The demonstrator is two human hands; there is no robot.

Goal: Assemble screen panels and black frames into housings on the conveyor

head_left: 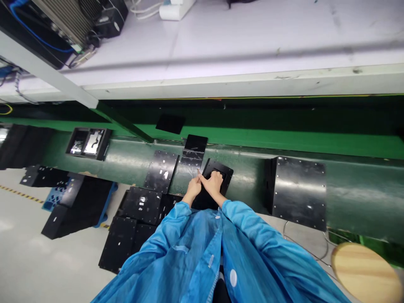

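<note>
The black case (226, 174) lies at the near edge of the table (248, 181), its long axis running toward the far edge, with the far end leaning right. The right hand (214, 183) rests on it, fingers curled; the left hand (193, 186) is narrow, fingertips by the right thumb. Whether either grips anything, I cannot tell.

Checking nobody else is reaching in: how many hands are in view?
2: the left hand, at the left edge of the black case; the right hand, over its top. No others show.
</note>
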